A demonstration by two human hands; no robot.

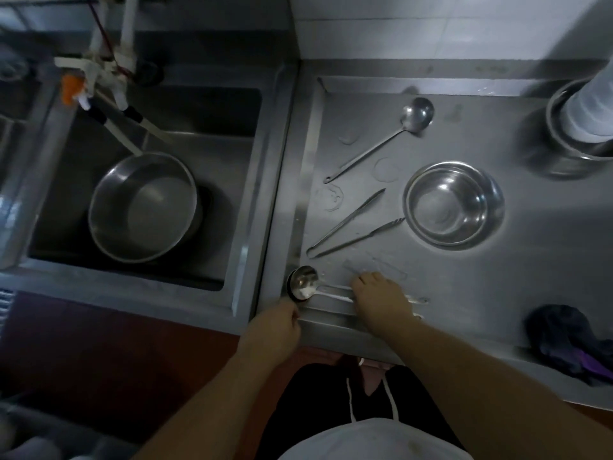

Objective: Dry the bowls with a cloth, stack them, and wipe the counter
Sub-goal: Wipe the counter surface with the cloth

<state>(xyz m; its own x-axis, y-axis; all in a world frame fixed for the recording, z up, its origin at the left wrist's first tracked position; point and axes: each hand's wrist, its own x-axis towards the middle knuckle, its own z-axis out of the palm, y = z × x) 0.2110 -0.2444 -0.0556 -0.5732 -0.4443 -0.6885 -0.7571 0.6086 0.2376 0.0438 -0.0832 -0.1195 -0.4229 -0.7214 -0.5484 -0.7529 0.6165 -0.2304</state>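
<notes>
A steel bowl (453,204) stands upright in the middle of the steel counter (481,287). A dark purple cloth (567,343) lies crumpled at the counter's front right edge, away from both hands. A large steel basin (142,207) rests tilted in the sink (232,227) on the left. My right hand (381,297) lies on the handles of the small ladles (303,282) at the front left of the counter. My left hand (275,330) is at the counter's front edge, its fingers closed by the ladle bowls; its grip is not visible.
A long ladle (381,141) lies at the back of the counter and steel tongs (351,227) lie left of the bowl. A steel pot (574,134) holding stacked plastic cups (593,107) stands at the back right. Water marks dot the counter. A tap (109,94) overhangs the sink.
</notes>
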